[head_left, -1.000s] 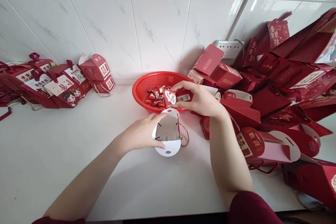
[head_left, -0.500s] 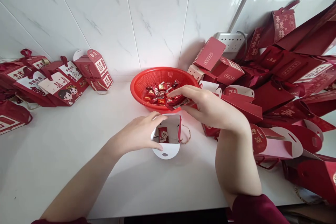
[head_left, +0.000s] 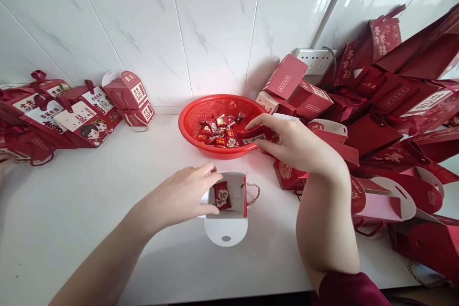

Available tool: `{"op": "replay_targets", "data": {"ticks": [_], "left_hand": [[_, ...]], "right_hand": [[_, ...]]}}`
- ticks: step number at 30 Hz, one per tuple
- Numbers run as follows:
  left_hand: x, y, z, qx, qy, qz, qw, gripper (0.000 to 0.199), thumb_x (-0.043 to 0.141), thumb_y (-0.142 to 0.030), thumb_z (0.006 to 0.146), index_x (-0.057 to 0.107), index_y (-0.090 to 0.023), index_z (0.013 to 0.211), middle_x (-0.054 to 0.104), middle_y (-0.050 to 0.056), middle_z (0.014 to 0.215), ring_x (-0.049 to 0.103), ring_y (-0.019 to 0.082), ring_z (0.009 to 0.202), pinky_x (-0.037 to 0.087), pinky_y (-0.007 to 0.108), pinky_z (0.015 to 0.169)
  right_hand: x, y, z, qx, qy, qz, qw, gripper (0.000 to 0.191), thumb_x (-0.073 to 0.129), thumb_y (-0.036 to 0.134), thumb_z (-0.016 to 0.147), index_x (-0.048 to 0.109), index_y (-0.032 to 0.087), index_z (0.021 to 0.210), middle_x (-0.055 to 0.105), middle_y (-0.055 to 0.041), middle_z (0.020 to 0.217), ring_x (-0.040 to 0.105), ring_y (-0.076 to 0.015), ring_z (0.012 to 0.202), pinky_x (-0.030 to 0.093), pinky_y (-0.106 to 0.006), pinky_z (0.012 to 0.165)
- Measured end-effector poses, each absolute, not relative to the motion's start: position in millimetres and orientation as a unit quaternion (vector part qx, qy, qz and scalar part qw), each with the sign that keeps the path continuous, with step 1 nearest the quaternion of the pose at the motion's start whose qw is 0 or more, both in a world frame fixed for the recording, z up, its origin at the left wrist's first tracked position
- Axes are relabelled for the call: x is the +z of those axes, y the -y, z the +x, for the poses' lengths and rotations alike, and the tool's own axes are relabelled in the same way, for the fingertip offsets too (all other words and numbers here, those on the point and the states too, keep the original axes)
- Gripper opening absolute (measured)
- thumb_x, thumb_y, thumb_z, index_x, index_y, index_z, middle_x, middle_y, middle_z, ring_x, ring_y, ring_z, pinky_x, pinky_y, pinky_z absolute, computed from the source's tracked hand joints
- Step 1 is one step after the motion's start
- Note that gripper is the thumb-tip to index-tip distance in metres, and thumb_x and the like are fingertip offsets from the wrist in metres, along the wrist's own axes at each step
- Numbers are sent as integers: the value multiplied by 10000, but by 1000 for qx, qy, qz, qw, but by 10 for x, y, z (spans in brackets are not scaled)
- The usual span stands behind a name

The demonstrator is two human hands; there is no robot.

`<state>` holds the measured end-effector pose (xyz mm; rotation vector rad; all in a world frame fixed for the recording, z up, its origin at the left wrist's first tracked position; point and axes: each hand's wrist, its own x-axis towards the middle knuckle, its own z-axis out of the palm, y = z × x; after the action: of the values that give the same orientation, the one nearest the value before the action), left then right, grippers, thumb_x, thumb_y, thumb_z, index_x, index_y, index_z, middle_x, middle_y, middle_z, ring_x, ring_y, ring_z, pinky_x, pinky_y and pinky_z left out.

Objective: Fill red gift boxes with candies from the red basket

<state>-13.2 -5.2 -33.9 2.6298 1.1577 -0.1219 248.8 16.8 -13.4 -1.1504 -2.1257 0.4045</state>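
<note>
The left hand [head_left: 186, 194] grips the side of the open box [head_left: 234, 196], thumb and fingers apart. Right of it, the right hand [head_left: 281, 141] pinches a wrapped sweet [head_left: 254, 139] over the basket [head_left: 193, 139].

candies [head_left: 219, 130] in basket [head_left: 220, 154] | box [head_left: 227, 231] before basket | gift boxes [head_left: 132, 94] left, right

囍: pink boxes [head_left: 128, 94] | 吾家有囍: upper-right bag [head_left: 385, 38] | wrappers [head_left: 221, 141]: unclear
</note>
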Motion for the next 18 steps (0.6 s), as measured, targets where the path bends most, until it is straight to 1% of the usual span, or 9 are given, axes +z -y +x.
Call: {"op": "replay_targets", "data": {"ticks": [2, 5, 7, 8, 10, 12, 15, 16, 18], "left_hand": [[-338, 59, -122, -42, -397, 907, 138, 256, 597, -423, 878, 646, -270, 1078, 578, 13, 961, 592, 187, 769, 406, 302, 637], [-343, 50, -119, -45, -400, 902, 156, 282, 591, -446, 879, 660, -270, 1088, 597, 18, 955, 614, 197, 786, 424, 305, 647], [-352, 37, -134, -42, -406, 897, 172, 349, 592, -477, 874, 651, -278, 1154, 622, 31, 1046, 634, 219, 870, 454, 312, 693], [-358, 30, -146, -35, -410, 894, 178, 406, 596, -504, 867, 635, -282, 1204, 623, 41, 1132, 634, 240, 952, 471, 321, 740], [-376, 16, -173, -12, -410, 894, 183, 551, 612, -575, 839, 583, -288, 1309, 575, 53, 1326, 572, 292, 1160, 475, 358, 882], [-397, 8, -190, 16, -397, 900, 177, 611, 610, -610, 833, 556, -293, 1353, 509, 42, 1446, 458, 321, 1316, 406, 418, 1044], [-417, 13, -178, 51, -366, 915, 164, 499, 570, -566, 889, 596, -302, 1311, 461, 13, 1505, 360, 311, 1410, 245, 478, 1182], [-417, 18, -166, 55, -355, 919, 163, 469, 572, -558, 892, 617, -300, 1282, 457, 11, 1509, 353, 310, 1418, 217, 485, 1197], [-408, 28, -144, 49, -340, 924, 167, 445, 606, -574, 865, 663, -287, 1199, 470, 26, 1496, 376, 319, 1402, 259, 482, 1180]], "right_hand": [[-216, -293, 2507, 127, 779, -495, 363, 303, 569, 120, 851, 616, 264, 1113, 715, -23, 1085, 675, -242, 1007, 558, -410, 876], [-358, -549, 2492, 77, 709, -542, 444, 465, 555, 122, 848, 502, 251, 1292, 612, -89, 1299, 622, -259, 1135, 530, -446, 948], [-409, -728, 2455, 58, 675, -540, 499, 513, 515, 131, 868, 422, 243, 1360, 483, -121, 1431, 573, -240, 1215, 524, -413, 968], [-410, -813, 2428, 51, 667, -537, 514, 496, 495, 141, 878, 415, 238, 1358, 451, -128, 1448, 560, -228, 1231, 527, -393, 964], [-362, -982, 2353, 35, 668, -534, 516, 429, 475, 168, 890, 447, 224, 1314, 472, -130, 1413, 562, -221, 1218, 531, -374, 946], [-275, -1164, 2245, 29, 703, -545, 457, 374, 438, 197, 917, 475, 208, 1289, 521, -125, 1368, 574, -227, 1185, 517, -379, 947], [-190, -1488, 2026, 66, 777, -582, 231, 373, 344, 193, 982, 492, 197, 1325, 570, -112, 1344, 576, -228, 1163, 480, -367, 975], [-200, -1605, 1947, 89, 788, -588, 156, 353, 372, 187, 985, 534, 191, 1299, 605, -111, 1302, 592, -230, 1130, 485, -356, 960], [-286, -1825, 1805, 135, 790, -597, 45, 232, 535, 191, 939, 652, 160, 1137, 679, -112, 1145, 640, -236, 1004, 520, -352, 886]]}}
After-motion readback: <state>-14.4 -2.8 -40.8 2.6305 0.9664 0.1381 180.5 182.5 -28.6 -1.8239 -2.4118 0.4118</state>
